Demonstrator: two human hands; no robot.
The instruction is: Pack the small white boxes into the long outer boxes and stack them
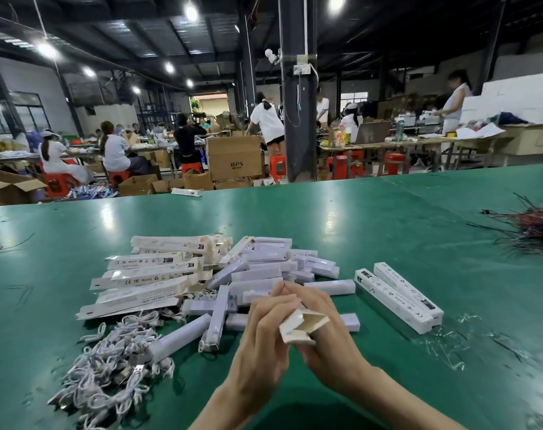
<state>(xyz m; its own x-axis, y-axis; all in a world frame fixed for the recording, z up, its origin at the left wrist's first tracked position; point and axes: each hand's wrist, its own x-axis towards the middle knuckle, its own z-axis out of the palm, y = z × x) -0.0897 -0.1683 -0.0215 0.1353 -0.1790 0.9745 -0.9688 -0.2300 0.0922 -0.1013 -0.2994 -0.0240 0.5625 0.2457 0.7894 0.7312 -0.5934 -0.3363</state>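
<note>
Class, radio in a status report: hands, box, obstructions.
Left hand and right hand both grip one long outer box, end flap open. Small white boxes piled just beyond. Nothing blocking.

Cardboard carton (235,162) beyond counter (388,218): "BPS", smaller print under it illegible. Flat outer boxes (146,279), left: "CE FC RoHS". Closed outer boxes (399,301), right: "CE", "RoHS", upside down; rest too small to read.

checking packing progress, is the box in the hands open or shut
Open at its near end: the box, gripped by the left hand and right hand, shows a lifted flap and brown inside.
</note>
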